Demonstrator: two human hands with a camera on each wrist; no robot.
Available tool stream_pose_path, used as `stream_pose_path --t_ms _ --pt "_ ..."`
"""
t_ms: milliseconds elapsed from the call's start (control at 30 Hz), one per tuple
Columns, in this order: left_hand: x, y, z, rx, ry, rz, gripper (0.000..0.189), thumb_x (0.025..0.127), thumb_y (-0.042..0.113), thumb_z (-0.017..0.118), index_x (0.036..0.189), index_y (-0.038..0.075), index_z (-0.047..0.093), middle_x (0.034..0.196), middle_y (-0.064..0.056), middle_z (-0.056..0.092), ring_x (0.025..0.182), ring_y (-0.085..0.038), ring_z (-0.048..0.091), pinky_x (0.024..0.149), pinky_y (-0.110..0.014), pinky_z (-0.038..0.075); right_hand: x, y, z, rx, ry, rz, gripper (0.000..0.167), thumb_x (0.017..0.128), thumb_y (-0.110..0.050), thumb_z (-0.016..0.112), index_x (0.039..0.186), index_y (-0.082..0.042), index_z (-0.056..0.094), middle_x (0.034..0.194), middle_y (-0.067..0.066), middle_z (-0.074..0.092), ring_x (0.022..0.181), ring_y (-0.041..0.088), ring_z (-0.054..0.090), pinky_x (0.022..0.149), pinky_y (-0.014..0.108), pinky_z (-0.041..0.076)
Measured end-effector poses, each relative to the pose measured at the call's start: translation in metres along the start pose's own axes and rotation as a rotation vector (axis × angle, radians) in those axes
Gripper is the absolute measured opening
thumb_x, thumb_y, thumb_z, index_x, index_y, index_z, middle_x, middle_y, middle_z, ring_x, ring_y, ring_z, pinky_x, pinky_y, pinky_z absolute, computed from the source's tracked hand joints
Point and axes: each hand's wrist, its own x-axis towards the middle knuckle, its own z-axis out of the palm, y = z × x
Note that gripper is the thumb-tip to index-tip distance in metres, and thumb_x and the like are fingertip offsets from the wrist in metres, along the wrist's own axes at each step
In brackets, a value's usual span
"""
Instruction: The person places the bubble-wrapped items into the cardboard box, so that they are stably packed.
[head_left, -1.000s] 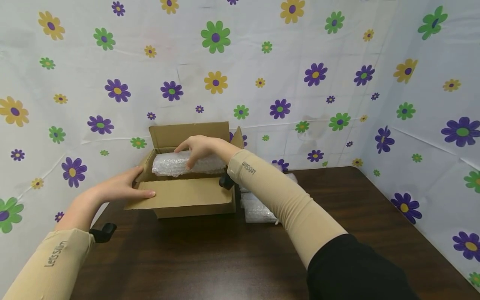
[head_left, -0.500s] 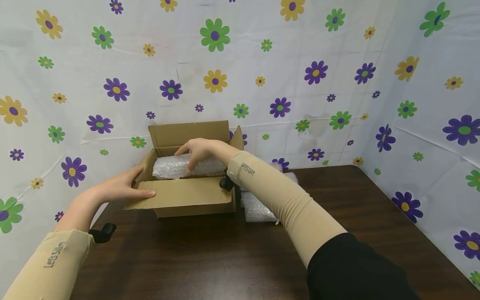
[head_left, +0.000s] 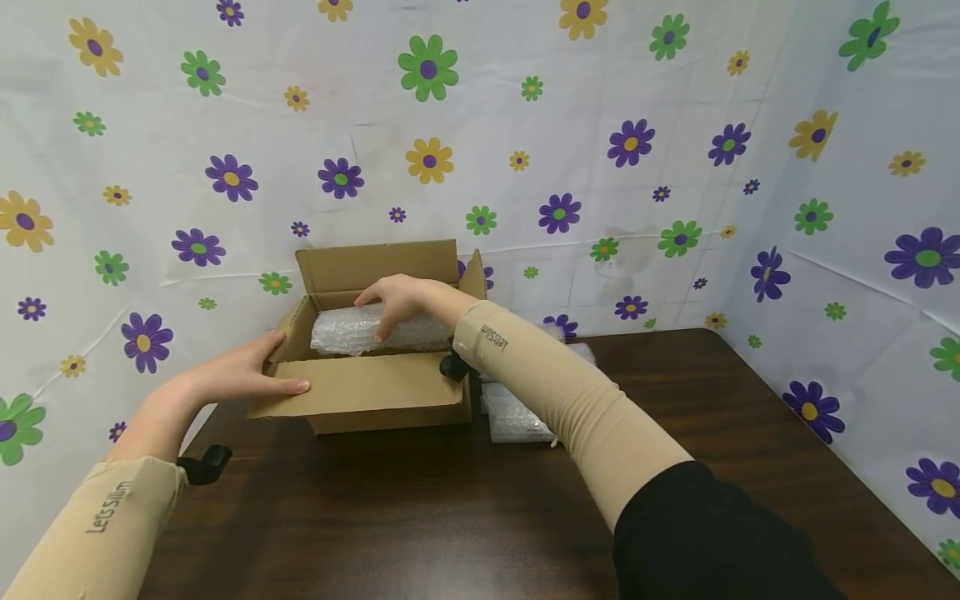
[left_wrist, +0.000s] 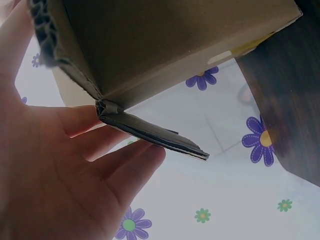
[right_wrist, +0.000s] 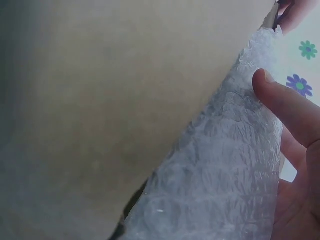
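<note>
Bubble-wrapped bundle lies gripped beneath right hand (left hand grips box).

Dark brown table: open cardboard box; beside it, bubble-wrapped packs, possibly stacked.

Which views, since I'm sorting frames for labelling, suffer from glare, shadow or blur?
Head: mostly sharp, glare on the wooden table at bottom; left wrist: hazy, cardboard box dark against a pale floral backdrop; right wrist: cardboard flap out of focus, bubble wrap clearer.
</note>
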Motion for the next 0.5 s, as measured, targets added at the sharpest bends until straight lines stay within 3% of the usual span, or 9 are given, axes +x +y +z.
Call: stream_pose_path --t_ms 500 --pt "0.0003 -0.0007 0.0004 0.006 0.009 0.009 0.105 0.085 0.043 0.071 0.148 -0.014 0.01 0.149 -0.041 0.016 0.133 -0.059 0.019 0.103 -0.07 0.023 0.0019 0.004 0.0045 0.021 -0.023 -0.006 0.067 0.086 -0.025 0.074 0.146 -0.025 0.045 0.152 0.001 0.037 0.138 0.018 0.034 0.105 0.031 0.037"
